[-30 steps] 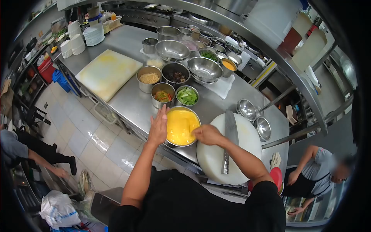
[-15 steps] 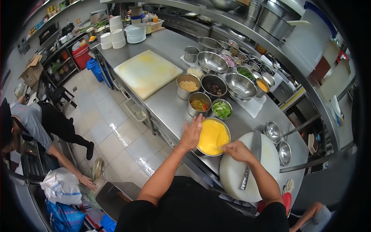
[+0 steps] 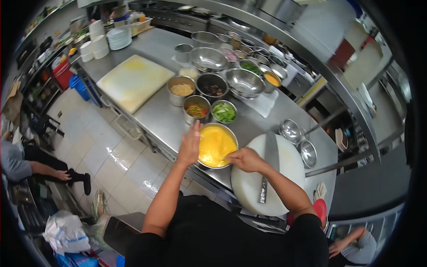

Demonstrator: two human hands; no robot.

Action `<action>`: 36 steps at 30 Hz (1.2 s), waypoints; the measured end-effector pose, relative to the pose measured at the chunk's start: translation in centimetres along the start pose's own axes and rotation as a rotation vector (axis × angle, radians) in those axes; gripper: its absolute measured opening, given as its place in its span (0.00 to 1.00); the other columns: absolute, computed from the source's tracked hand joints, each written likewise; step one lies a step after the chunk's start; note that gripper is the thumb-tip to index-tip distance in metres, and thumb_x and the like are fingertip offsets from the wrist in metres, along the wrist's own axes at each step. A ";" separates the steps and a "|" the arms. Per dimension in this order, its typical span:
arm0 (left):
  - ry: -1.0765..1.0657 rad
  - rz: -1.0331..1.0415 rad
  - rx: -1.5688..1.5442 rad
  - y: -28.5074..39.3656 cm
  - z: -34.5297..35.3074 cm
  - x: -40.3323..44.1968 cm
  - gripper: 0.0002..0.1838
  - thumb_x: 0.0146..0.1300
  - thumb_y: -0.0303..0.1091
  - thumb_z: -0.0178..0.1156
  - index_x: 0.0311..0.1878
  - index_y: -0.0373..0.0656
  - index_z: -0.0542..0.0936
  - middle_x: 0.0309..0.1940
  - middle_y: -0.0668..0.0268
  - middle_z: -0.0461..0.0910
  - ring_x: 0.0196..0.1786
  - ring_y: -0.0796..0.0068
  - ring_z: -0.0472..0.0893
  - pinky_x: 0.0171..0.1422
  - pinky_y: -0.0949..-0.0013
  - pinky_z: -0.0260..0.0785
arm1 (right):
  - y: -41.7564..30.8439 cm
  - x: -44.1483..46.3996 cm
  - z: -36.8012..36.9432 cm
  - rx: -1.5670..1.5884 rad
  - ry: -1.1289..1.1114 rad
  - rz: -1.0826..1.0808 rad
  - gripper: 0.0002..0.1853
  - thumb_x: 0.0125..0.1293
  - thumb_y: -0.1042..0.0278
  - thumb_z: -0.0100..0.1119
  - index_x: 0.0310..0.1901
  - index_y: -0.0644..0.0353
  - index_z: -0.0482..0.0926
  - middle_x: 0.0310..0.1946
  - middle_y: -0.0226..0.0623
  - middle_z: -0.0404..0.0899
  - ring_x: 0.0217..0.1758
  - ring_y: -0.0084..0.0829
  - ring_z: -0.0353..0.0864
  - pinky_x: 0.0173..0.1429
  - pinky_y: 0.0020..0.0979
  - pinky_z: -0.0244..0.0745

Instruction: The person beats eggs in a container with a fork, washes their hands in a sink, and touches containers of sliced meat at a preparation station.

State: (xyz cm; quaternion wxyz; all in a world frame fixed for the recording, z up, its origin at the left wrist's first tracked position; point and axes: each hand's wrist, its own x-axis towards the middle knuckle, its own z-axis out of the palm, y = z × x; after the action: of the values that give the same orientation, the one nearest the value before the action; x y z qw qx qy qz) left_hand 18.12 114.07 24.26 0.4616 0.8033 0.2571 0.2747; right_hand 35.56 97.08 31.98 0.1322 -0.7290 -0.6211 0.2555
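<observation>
A round metal bowl (image 3: 236,136) of yellow liquid, like beaten egg (image 3: 214,143), stands at the front edge of the steel table. My left hand (image 3: 190,147) lies along the bowl's left side, fingers stretched out and together. At the right rim my right hand (image 3: 246,159) is closed in a pinch, fingertips over the liquid; whatever it grips is hidden. Right of it a large knife (image 3: 271,153) lies across a thick round white chopping board (image 3: 290,173). Just behind the bowl are metal pots of sliced peppers (image 3: 195,111) and chopped greens (image 3: 223,112).
A rectangular cutting board (image 3: 133,84) lies at the left, with stacked plates (image 3: 119,38) behind. Shredded food (image 3: 181,90) and a steel bowl (image 3: 245,82) stand farther back. Two small metal bowls (image 3: 308,152) are at the right. Other people (image 3: 18,155) are at both sides.
The view has shifted, so the table's things appear farther left. Both hands stay at the bowl, and the liquid's surface pattern differs. The person at left has drawn their arm back from the bags.
</observation>
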 end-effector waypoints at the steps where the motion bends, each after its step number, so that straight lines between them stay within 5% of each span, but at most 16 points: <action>1: 0.012 -0.004 0.006 0.2 -0.2 0.0 0.32 0.74 0.52 0.21 0.74 0.42 0.52 0.71 0.61 0.60 0.76 0.54 0.50 0.75 0.40 0.32 | 0.3 0.1 0.3 0.189 0.010 0.016 0.11 0.63 0.60 0.55 0.41 0.49 0.85 0.31 0.40 0.83 0.34 0.41 0.82 0.40 0.37 0.74; 5: 0.039 -0.020 -0.040 0.4 -0.3 -0.1 0.33 0.74 0.54 0.22 0.74 0.42 0.53 0.70 0.61 0.61 0.76 0.54 0.50 0.75 0.41 0.31 | 0.6 0.3 -0.7 0.054 0.304 0.275 0.10 0.63 0.60 0.55 0.40 0.49 0.85 0.28 0.41 0.82 0.30 0.40 0.81 0.37 0.37 0.73; 7: 0.041 -0.017 -0.034 0.6 -0.4 0.0 0.33 0.74 0.53 0.22 0.73 0.42 0.53 0.70 0.61 0.62 0.76 0.54 0.50 0.75 0.41 0.31 | 0.7 0.0 0.8 -0.063 0.208 -0.142 0.11 0.64 0.59 0.54 0.41 0.48 0.85 0.24 0.41 0.81 0.26 0.41 0.80 0.33 0.37 0.72; 9: 0.037 -0.024 -0.030 0.6 -0.4 -0.1 0.33 0.74 0.53 0.22 0.73 0.41 0.53 0.70 0.61 0.62 0.76 0.54 0.50 0.75 0.41 0.31 | 0.2 -0.2 0.0 0.118 0.079 -0.115 0.11 0.64 0.59 0.54 0.42 0.46 0.85 0.26 0.41 0.82 0.28 0.42 0.80 0.34 0.39 0.73; 11: 0.042 -0.003 -0.040 0.7 -0.4 -0.2 0.33 0.74 0.53 0.23 0.73 0.41 0.53 0.70 0.61 0.62 0.76 0.54 0.50 0.75 0.41 0.31 | -0.5 0.2 -2.4 0.042 0.127 0.360 0.10 0.63 0.59 0.56 0.43 0.45 0.84 0.28 0.40 0.82 0.31 0.42 0.81 0.37 0.38 0.74; 12: 0.048 -0.011 -0.044 0.7 -0.3 -0.3 0.33 0.74 0.53 0.23 0.73 0.41 0.53 0.70 0.61 0.62 0.76 0.54 0.50 0.75 0.41 0.31 | -1.1 0.4 -2.3 -0.073 0.237 0.373 0.10 0.64 0.58 0.56 0.43 0.45 0.85 0.28 0.40 0.82 0.31 0.42 0.80 0.38 0.37 0.74; 13: 0.041 -0.019 -0.037 0.7 -0.4 -0.2 0.33 0.74 0.53 0.23 0.73 0.41 0.53 0.70 0.61 0.62 0.76 0.53 0.50 0.75 0.41 0.30 | -0.9 0.3 -1.6 -0.075 0.233 0.366 0.10 0.64 0.58 0.56 0.43 0.45 0.85 0.28 0.40 0.82 0.31 0.42 0.80 0.38 0.37 0.74; 15: 0.034 -0.031 -0.026 0.7 -0.6 -0.1 0.33 0.74 0.53 0.24 0.73 0.41 0.53 0.70 0.60 0.62 0.76 0.53 0.50 0.75 0.41 0.30 | -0.3 -0.3 0.0 0.001 0.059 -0.108 0.12 0.65 0.56 0.53 0.43 0.44 0.85 0.26 0.41 0.81 0.29 0.44 0.80 0.35 0.39 0.74; 17: 0.032 -0.031 -0.041 0.7 -0.5 -0.1 0.33 0.74 0.52 0.24 0.73 0.41 0.53 0.70 0.60 0.62 0.76 0.53 0.50 0.76 0.43 0.30 | -0.1 0.2 -0.5 0.109 0.016 -0.037 0.12 0.65 0.56 0.53 0.44 0.44 0.85 0.28 0.41 0.82 0.31 0.44 0.81 0.37 0.40 0.75; 19: 0.037 -0.034 -0.047 0.6 -0.3 -0.4 0.32 0.74 0.52 0.24 0.73 0.41 0.53 0.70 0.60 0.62 0.76 0.53 0.50 0.76 0.43 0.30 | -1.6 0.6 -2.2 -0.053 0.253 0.278 0.11 0.63 0.59 0.56 0.44 0.45 0.85 0.30 0.40 0.83 0.33 0.43 0.82 0.39 0.39 0.75; 21: 0.047 -0.017 -0.041 0.6 -0.6 0.0 0.32 0.74 0.52 0.24 0.73 0.41 0.53 0.70 0.60 0.61 0.76 0.53 0.50 0.76 0.44 0.30 | -0.5 0.4 -0.9 -0.246 0.123 0.264 0.11 0.63 0.60 0.56 0.44 0.46 0.85 0.31 0.39 0.83 0.32 0.43 0.82 0.41 0.38 0.76; 23: 0.044 -0.024 -0.040 0.6 -0.5 0.0 0.32 0.74 0.51 0.24 0.73 0.41 0.53 0.70 0.60 0.61 0.76 0.53 0.50 0.76 0.44 0.30 | -1.0 -0.4 -0.8 0.027 -0.015 -0.069 0.13 0.64 0.62 0.51 0.44 0.45 0.85 0.33 0.39 0.83 0.34 0.44 0.82 0.42 0.40 0.76; 27: 0.037 -0.023 -0.040 0.8 -0.5 -0.2 0.32 0.74 0.51 0.23 0.73 0.40 0.53 0.71 0.60 0.61 0.76 0.53 0.50 0.76 0.44 0.30 | -1.0 0.7 -2.1 -0.161 0.162 0.250 0.12 0.60 0.65 0.54 0.43 0.47 0.85 0.34 0.38 0.84 0.37 0.43 0.82 0.44 0.40 0.76; 32: 0.032 -0.019 -0.042 0.8 -0.6 -0.1 0.32 0.74 0.51 0.23 0.73 0.40 0.52 0.71 0.59 0.61 0.76 0.52 0.49 0.76 0.44 0.29 | 0.3 0.4 -0.8 0.212 0.075 -0.069 0.11 0.61 0.63 0.55 0.43 0.45 0.85 0.32 0.41 0.83 0.36 0.42 0.82 0.41 0.39 0.75; 34: 0.032 -0.020 -0.048 0.5 -0.4 -0.3 0.32 0.74 0.51 0.23 0.73 0.40 0.52 0.71 0.59 0.61 0.76 0.52 0.49 0.76 0.44 0.29 | -1.6 0.8 -2.7 -0.089 0.166 0.408 0.11 0.61 0.63 0.58 0.44 0.48 0.85 0.32 0.41 0.83 0.36 0.42 0.82 0.41 0.38 0.75; 36: 0.042 -0.010 -0.047 0.4 -0.5 0.2 0.32 0.74 0.51 0.23 0.73 0.40 0.52 0.71 0.59 0.61 0.76 0.52 0.49 0.76 0.44 0.29 | -0.6 0.4 -1.1 -0.012 0.061 0.189 0.11 0.62 0.62 0.57 0.44 0.48 0.85 0.31 0.41 0.83 0.35 0.42 0.82 0.40 0.38 0.75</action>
State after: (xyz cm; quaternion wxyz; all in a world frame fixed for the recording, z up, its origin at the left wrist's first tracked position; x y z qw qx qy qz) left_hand 17.99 114.27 24.88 0.4765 0.7848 0.2643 0.2952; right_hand 35.71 97.67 33.15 0.1222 -0.7927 -0.5465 0.2408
